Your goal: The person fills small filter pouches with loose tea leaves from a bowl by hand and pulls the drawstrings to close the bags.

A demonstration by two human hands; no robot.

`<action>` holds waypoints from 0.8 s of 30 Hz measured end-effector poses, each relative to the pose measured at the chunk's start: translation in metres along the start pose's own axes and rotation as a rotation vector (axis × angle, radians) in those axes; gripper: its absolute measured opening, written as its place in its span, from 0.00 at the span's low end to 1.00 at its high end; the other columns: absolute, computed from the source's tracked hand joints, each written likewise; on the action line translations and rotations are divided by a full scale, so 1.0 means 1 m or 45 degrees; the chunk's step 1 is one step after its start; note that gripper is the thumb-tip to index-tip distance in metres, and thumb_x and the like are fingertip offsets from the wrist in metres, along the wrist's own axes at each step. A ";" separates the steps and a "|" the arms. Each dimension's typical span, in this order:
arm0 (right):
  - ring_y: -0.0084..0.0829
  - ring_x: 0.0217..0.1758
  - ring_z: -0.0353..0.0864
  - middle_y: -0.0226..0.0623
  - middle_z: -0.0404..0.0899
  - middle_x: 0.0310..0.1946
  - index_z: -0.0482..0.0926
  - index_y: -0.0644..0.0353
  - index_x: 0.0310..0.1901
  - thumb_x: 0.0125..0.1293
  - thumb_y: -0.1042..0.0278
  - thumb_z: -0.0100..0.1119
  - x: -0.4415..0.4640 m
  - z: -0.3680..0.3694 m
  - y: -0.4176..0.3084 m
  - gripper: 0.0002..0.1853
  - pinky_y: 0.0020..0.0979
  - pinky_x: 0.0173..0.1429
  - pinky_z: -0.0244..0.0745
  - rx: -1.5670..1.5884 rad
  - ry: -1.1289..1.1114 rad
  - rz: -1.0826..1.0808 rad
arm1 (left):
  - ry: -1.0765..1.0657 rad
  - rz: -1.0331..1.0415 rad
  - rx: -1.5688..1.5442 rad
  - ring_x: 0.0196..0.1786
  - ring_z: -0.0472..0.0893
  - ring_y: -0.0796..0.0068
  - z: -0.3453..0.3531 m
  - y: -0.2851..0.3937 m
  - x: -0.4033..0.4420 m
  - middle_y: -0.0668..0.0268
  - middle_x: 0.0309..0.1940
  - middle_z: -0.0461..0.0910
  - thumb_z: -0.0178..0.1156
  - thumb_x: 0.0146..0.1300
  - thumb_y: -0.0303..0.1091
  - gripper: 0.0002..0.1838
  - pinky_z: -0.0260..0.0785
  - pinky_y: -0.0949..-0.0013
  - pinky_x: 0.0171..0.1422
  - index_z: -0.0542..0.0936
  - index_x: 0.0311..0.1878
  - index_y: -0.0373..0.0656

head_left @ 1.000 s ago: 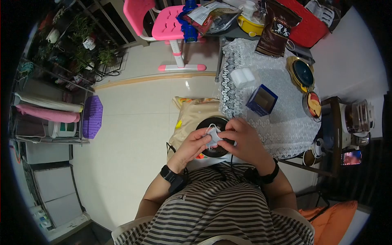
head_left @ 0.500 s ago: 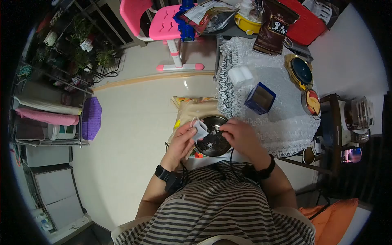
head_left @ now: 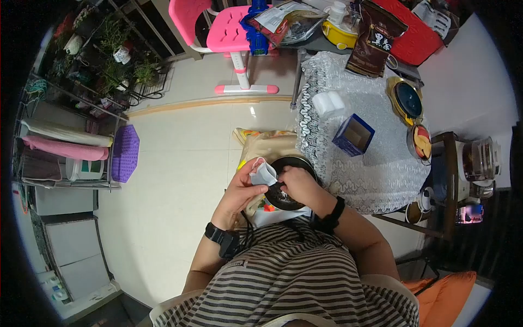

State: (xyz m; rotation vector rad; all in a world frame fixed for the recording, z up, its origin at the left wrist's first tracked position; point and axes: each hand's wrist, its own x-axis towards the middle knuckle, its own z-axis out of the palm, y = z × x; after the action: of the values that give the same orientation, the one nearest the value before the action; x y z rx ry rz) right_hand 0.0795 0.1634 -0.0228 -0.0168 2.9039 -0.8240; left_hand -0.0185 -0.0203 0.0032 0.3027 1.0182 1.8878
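My left hand (head_left: 244, 188) holds a small white pouch (head_left: 263, 174) with a thin string, its mouth spread open, over the left side of a dark round bowl (head_left: 286, 203). My right hand (head_left: 297, 184) is over the bowl, its fingers pressed together beside the pouch's right edge; anything between them is too small to make out. White and dark bits lie inside the bowl. Beneath the bowl is a beige patterned cloth (head_left: 267, 144) on my lap.
The lace-covered table (head_left: 381, 177) at right bears an open blue box (head_left: 354, 135), white packs (head_left: 329, 103), a brown bag (head_left: 375, 41), stacked dishes (head_left: 407, 100) and a bowl of slices (head_left: 421, 143). Behind stands a pink chair (head_left: 229, 32). A rack with towels (head_left: 65, 148) is at left.
My hands parted from the pouch, the left keeping hold of it. Since then my right hand has moved left to beside the pouch, whose mouth is now wider. The view has shifted slightly.
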 end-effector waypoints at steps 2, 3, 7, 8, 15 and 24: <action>0.44 0.39 0.81 0.43 0.78 0.35 0.84 0.59 0.37 0.48 0.70 0.69 -0.004 -0.001 0.005 0.12 0.43 0.47 0.77 0.040 0.033 -0.028 | -0.022 -0.028 0.014 0.58 0.76 0.76 -0.002 -0.002 0.001 0.66 0.60 0.73 0.62 0.55 0.12 0.40 0.70 0.72 0.62 0.61 0.72 0.39; 0.43 0.38 0.81 0.43 0.78 0.33 0.84 0.60 0.37 0.49 0.70 0.69 -0.006 -0.004 0.007 0.11 0.42 0.45 0.77 0.122 0.089 -0.036 | -0.023 -0.030 0.010 0.58 0.76 0.76 -0.002 -0.003 0.001 0.66 0.60 0.73 0.62 0.55 0.12 0.40 0.70 0.72 0.62 0.61 0.72 0.39; 0.40 0.36 0.83 0.42 0.81 0.32 0.83 0.62 0.37 0.49 0.72 0.67 -0.018 -0.029 0.005 0.11 0.38 0.42 0.79 0.415 0.178 0.073 | 0.013 -0.065 0.090 0.57 0.76 0.77 -0.002 -0.005 0.003 0.67 0.58 0.75 0.64 0.55 0.14 0.39 0.70 0.72 0.62 0.63 0.71 0.39; 0.40 0.36 0.83 0.42 0.81 0.32 0.83 0.62 0.37 0.49 0.72 0.67 -0.022 -0.036 0.003 0.11 0.38 0.42 0.79 0.414 0.177 0.075 | 0.024 -0.080 0.149 0.57 0.76 0.78 -0.002 -0.006 0.004 0.68 0.57 0.75 0.64 0.55 0.15 0.38 0.70 0.73 0.62 0.64 0.70 0.40; 0.34 0.31 0.83 0.40 0.80 0.31 0.83 0.58 0.38 0.51 0.71 0.68 -0.039 -0.083 -0.016 0.10 0.33 0.36 0.78 0.638 0.384 0.195 | -0.030 -0.037 0.426 0.56 0.75 0.80 0.007 -0.006 0.009 0.69 0.58 0.75 0.66 0.56 0.17 0.35 0.69 0.73 0.61 0.67 0.68 0.41; 0.35 0.30 0.81 0.38 0.79 0.29 0.82 0.60 0.36 0.51 0.73 0.66 -0.037 -0.083 -0.024 0.09 0.34 0.37 0.77 0.403 0.425 0.120 | -0.083 -0.027 0.548 0.56 0.75 0.81 0.017 -0.016 0.012 0.70 0.57 0.75 0.66 0.57 0.17 0.34 0.69 0.74 0.61 0.68 0.67 0.40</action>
State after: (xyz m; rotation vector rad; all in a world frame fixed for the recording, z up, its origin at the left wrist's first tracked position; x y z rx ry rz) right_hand 0.1058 0.1878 0.0646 0.3126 2.9976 -1.3759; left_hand -0.0052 0.0020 -0.0005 0.5955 1.3724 1.6152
